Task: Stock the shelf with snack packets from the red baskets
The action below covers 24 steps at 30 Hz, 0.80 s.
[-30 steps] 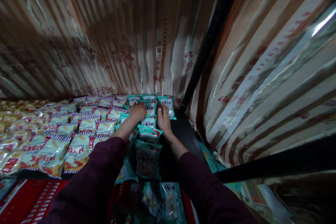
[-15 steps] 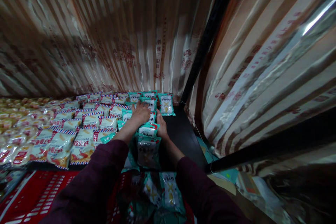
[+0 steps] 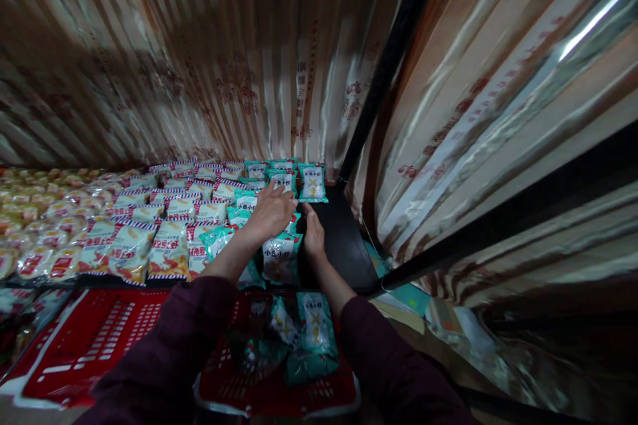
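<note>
Rows of teal-and-white snack packets (image 3: 282,260) lie on the black shelf (image 3: 346,232). My left hand (image 3: 272,214) rests over the middle of these rows with its fingers stretched out, hiding some packets beneath. Along the right side of the rows is my right hand (image 3: 314,234), fingers straight and pointing away from me, its palm turned toward the packets. Just beyond its fingertips, one teal packet (image 3: 313,183) leans at the back right corner. More teal packets (image 3: 317,322) lie in a red basket (image 3: 276,400) below the shelf edge.
Red, white and blue striped snack bags (image 3: 167,246) fill the shelf to the left, and small round wrapped snacks (image 3: 42,239) lie farther left. A second red basket (image 3: 94,345) stands at lower left. A black post (image 3: 373,86) and printed plastic sheeting (image 3: 279,46) bound the shelf.
The view has shifted, bringing more of the red baskets into sight. My left hand now lies flatter across the packets. My right hand sits slightly away from the rows.
</note>
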### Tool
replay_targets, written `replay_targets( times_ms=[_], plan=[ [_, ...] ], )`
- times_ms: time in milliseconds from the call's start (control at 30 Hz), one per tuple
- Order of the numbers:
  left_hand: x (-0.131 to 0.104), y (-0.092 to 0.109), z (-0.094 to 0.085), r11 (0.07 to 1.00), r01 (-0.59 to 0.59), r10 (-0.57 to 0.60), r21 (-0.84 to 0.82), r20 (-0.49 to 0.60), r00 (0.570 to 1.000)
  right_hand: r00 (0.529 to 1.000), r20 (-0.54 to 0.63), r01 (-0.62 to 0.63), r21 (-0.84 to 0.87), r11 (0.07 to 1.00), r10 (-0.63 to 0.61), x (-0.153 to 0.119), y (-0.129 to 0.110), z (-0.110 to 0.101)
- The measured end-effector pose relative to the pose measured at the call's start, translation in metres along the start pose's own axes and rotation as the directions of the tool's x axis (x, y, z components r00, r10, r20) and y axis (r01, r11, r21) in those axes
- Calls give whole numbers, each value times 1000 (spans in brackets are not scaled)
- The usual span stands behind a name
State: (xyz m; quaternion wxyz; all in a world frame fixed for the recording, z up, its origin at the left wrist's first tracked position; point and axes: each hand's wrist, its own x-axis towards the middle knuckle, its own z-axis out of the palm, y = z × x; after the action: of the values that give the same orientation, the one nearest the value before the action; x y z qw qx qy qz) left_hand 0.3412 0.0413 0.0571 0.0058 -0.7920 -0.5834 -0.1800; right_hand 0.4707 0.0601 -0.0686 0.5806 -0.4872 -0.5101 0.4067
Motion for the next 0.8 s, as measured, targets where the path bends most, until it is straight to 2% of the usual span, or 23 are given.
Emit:
replay_targets(
  times_ms=[167, 333, 467, 600, 700, 800],
  plan=[
    [-47, 16, 12, 996, -73, 83, 60, -199, 976, 1000, 4, 13, 21, 1000, -13, -32, -10, -4],
    [-87, 24, 26, 997, -33, 56, 67, -385, 921, 997, -22, 75, -67, 995, -77, -52, -20, -6],
    [-124, 16, 38, 994, 90, -46, 61, -508, 860, 981, -7, 185, -232, 955, -191, -71, -27, -7],
    [-155, -1, 54, 957, 289, -216, 28, -596, 773, 928, 61, 358, -423, 832, -369, -85, -29, 0],
    [-164, -11, 66, 955, 297, -232, 18, -580, 781, 881, 89, 441, -508, 740, -464, -89, -27, 7],
    [-161, -16, 75, 969, 245, -192, 23, -554, 810, 896, 76, 409, -524, 747, -438, -88, -22, 12]
  ],
)
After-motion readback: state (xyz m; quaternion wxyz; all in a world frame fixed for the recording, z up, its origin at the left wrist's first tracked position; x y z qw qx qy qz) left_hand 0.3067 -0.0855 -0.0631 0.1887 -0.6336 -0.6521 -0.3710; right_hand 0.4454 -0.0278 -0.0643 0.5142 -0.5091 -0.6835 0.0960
